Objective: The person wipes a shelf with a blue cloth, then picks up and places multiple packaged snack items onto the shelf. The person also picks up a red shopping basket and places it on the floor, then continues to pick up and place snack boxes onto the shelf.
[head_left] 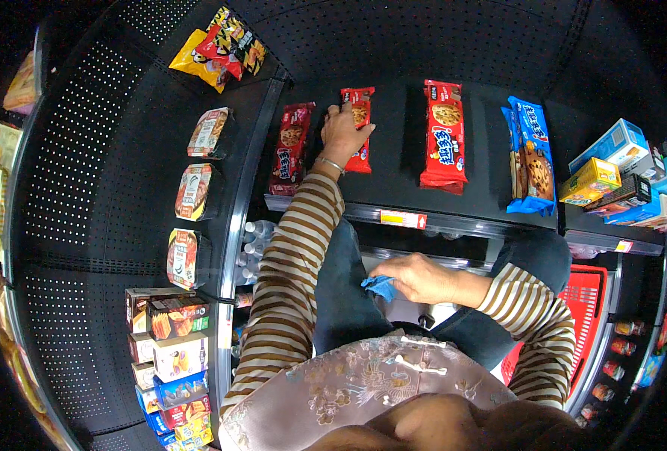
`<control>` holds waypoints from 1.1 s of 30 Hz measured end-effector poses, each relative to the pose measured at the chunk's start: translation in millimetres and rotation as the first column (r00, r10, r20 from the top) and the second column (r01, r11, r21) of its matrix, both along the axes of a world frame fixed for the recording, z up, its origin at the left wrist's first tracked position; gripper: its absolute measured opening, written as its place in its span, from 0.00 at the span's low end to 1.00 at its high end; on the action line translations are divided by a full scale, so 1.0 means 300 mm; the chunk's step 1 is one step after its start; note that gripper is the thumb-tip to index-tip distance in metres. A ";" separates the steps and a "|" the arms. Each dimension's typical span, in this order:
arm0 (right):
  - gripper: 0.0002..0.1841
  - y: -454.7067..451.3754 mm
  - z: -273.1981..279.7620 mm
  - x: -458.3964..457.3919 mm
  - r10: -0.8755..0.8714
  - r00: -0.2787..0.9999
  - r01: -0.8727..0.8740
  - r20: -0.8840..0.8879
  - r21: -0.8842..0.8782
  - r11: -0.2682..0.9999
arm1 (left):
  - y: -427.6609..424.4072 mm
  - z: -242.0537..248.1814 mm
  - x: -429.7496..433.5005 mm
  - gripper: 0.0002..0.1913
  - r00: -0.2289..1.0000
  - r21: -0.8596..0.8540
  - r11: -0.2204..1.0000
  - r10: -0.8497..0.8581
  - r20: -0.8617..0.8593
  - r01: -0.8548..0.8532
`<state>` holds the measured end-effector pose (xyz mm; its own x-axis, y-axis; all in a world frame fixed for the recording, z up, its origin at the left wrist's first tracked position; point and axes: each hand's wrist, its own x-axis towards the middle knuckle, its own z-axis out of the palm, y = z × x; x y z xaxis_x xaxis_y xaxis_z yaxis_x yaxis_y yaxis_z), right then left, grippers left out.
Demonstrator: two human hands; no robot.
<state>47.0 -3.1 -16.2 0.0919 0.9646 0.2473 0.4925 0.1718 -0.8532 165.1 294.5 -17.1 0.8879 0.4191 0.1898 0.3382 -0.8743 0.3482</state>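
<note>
On the black shelf (398, 169) before me, my left hand (342, 135) rests over a red cookie packet (360, 158), its fingers spread across the wrapper. The hand hides part of that packet, and whether it grips it I cannot tell. A darker red cookie packet (292, 149) lies just left of the hand. Farther right lie a larger red cookie packet (445, 135) and blue cookie packets (531, 158). Above my lap, my right hand (418, 276) pinches a crumpled blue cloth (381, 286).
Several packaged food tubs (192, 191) and stacked boxes (178, 361) line the left shelf. Snack bags (220, 51) lie in the far left corner. Small boxes (615, 175) stand on the right. A red shopping basket (587, 304) is beside my right knee. Bottles (254, 248) stand below.
</note>
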 end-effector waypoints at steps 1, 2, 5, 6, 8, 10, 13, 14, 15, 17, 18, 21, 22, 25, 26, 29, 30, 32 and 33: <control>0.21 0.000 -0.002 0.000 0.004 1.000 -0.004 0.001 -0.006 1.000 | 0.001 -0.004 0.002 0.36 1.000 0.007 1.000 -0.005 0.015 0.005; 0.21 0.000 -0.005 0.000 0.007 1.000 -0.007 0.002 -0.011 1.000 | 0.003 -0.007 0.004 0.36 1.000 0.012 1.000 -0.006 0.019 0.006; 0.21 -0.003 -0.008 0.003 0.022 1.000 -0.022 0.009 -0.082 0.996 | 0.005 -0.014 0.006 0.35 0.999 0.019 1.000 -0.020 0.038 0.019; 0.21 -0.003 -0.008 0.005 0.013 1.000 -0.012 0.011 -0.079 0.997 | 0.004 -0.016 0.005 0.34 0.999 0.012 1.000 -0.029 0.043 0.029; 0.21 -0.001 -0.009 0.010 -0.004 1.000 0.005 0.015 -0.074 0.997 | -0.001 -0.017 0.003 0.34 0.997 0.019 0.999 -0.039 0.065 0.037; 0.21 0.004 -0.009 0.017 -0.023 1.000 0.023 0.017 -0.026 0.999 | -0.001 -0.012 -0.003 0.33 0.993 0.010 1.000 -0.030 0.112 0.029; 0.20 0.007 -0.008 0.031 -0.023 0.999 0.023 0.035 -0.015 1.000 | 0.018 0.015 -0.027 0.33 0.965 0.068 0.998 -0.010 0.264 -0.009; 0.19 0.008 -0.007 0.034 -0.023 0.999 0.023 0.039 -0.010 1.000 | 0.042 0.033 -0.043 0.33 0.941 0.140 0.990 -0.029 0.339 -0.020; 0.19 0.007 -0.007 0.036 -0.022 0.999 0.022 0.042 -0.005 1.000 | 0.067 0.050 -0.062 0.33 0.911 0.210 0.977 -0.053 0.408 -0.038; 0.18 0.005 -0.006 0.036 -0.027 0.998 0.027 0.058 0.005 1.000 | 0.121 0.076 -0.115 0.34 0.893 0.272 0.950 0.015 0.451 -0.153; 0.18 0.006 -0.006 0.034 -0.028 0.997 0.027 0.070 0.013 1.000 | 0.152 0.085 -0.147 0.34 0.906 0.283 0.935 0.080 0.416 -0.212; 0.18 0.007 -0.007 0.027 -0.024 0.997 0.025 0.078 -0.002 1.000 | 0.228 0.076 -0.220 0.36 0.936 0.249 0.905 0.312 0.162 -0.345; 0.18 0.008 -0.008 0.025 -0.023 0.997 0.023 0.067 0.003 1.000 | 0.253 0.061 -0.237 0.36 0.921 0.237 0.890 0.384 0.068 -0.389; 0.18 0.011 -0.011 0.023 -0.016 0.997 0.017 0.071 -0.017 1.000 | 0.320 -0.009 -0.275 0.40 0.935 0.156 0.924 0.356 -0.011 -0.350; 0.19 0.011 -0.011 0.024 -0.014 0.996 0.016 0.084 -0.027 0.999 | 0.348 -0.027 -0.278 0.40 0.975 0.330 0.918 0.221 0.037 -0.221; 0.19 0.013 -0.007 0.029 -0.019 0.996 0.023 0.083 -0.041 0.999 | 0.388 -0.059 -0.300 0.40 0.984 0.174 0.979 0.075 0.163 -0.103; 0.19 0.014 -0.004 0.030 -0.021 0.996 0.025 0.082 -0.049 0.998 | 0.387 -0.051 -0.305 0.40 0.969 0.212 0.971 0.055 0.242 -0.108; 0.20 0.017 0.009 0.041 -0.048 0.998 0.051 0.033 -0.085 0.995 | 0.358 -0.004 -0.304 0.39 0.963 0.195 0.952 0.200 0.178 -0.234; 0.20 0.018 0.018 0.048 -0.062 0.998 0.064 0.021 -0.101 0.993 | 0.329 0.032 -0.315 0.37 0.950 -0.021 0.983 0.179 0.256 -0.180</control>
